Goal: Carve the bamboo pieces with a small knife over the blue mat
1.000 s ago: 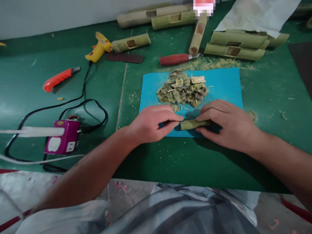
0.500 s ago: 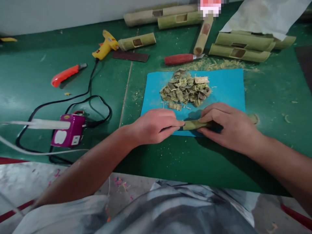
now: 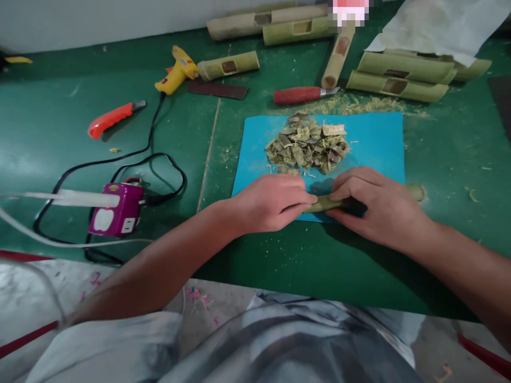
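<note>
A green bamboo tube point(image 3: 326, 204) lies crosswise over the near edge of a blue sheet point(image 3: 377, 141). My right hand point(image 3: 377, 205) is closed around its middle, hiding much of it, and the far right end shows past the knuckles. At the tube's left end my left hand point(image 3: 275, 203) is in a pinch, thumb and forefinger against the rim. Whatever thin thing those fingertips hold is hidden. Just beyond both hands, a pile of bamboo chips point(image 3: 309, 143) rests on the sheet.
Behind the sheet lie a red-handled knife point(image 3: 297, 96) and cut bamboo tubes point(image 3: 399, 88). To the left are a yellow glue gun point(image 3: 178, 72), an orange utility knife point(image 3: 114, 119), and a purple power adapter point(image 3: 115, 210) with looping cords. The green table point(image 3: 255, 260) ends near my body.
My left hand has slid right, up against the tube's left end, covering the dark thin thing seen at its fingertips before. My right hand keeps its grip. The view has shifted slightly.
</note>
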{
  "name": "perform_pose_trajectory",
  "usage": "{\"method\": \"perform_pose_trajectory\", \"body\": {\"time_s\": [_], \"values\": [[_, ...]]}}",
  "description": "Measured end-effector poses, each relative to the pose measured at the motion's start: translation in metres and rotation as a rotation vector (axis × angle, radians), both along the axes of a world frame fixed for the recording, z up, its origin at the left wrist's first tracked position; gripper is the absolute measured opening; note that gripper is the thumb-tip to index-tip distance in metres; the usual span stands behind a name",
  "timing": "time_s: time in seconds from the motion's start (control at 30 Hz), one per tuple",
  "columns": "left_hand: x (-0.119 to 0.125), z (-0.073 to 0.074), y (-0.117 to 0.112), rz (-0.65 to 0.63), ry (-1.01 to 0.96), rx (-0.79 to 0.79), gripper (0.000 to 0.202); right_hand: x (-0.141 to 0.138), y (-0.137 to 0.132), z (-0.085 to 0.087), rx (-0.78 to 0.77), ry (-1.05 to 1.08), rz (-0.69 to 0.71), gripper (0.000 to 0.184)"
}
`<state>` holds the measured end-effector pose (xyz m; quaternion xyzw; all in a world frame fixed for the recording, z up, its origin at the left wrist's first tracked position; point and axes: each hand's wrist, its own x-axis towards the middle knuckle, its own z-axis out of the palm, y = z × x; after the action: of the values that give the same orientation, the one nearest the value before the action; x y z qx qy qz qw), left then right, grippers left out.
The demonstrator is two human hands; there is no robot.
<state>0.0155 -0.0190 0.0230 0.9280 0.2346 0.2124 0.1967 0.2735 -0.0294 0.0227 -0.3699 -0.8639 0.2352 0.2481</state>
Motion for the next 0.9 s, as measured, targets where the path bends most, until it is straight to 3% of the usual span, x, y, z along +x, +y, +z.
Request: {"method": "perform_pose_trajectory", "body": {"time_s": [0.17,0.33,0.9], "values": [[-0.0004,0.0025,0.0007,0.027,-0.030,-0.014,0.023,0.0002,-0.0004,-0.0012,0.002,-0.008,0.005,0.004],[0.0025,0.0053,0.0019,0.017,0.058,-0.054,0.028,0.0007,0.0002,-0.0014,-0.007,-0.005,-0.002,0.006],[0.0003,0.0023,0.0030,0.023,-0.060,-0.109,0.020,-0.0013,-0.0016,0.0007,-0.013,-0.003,-0.007,0.005]]}}
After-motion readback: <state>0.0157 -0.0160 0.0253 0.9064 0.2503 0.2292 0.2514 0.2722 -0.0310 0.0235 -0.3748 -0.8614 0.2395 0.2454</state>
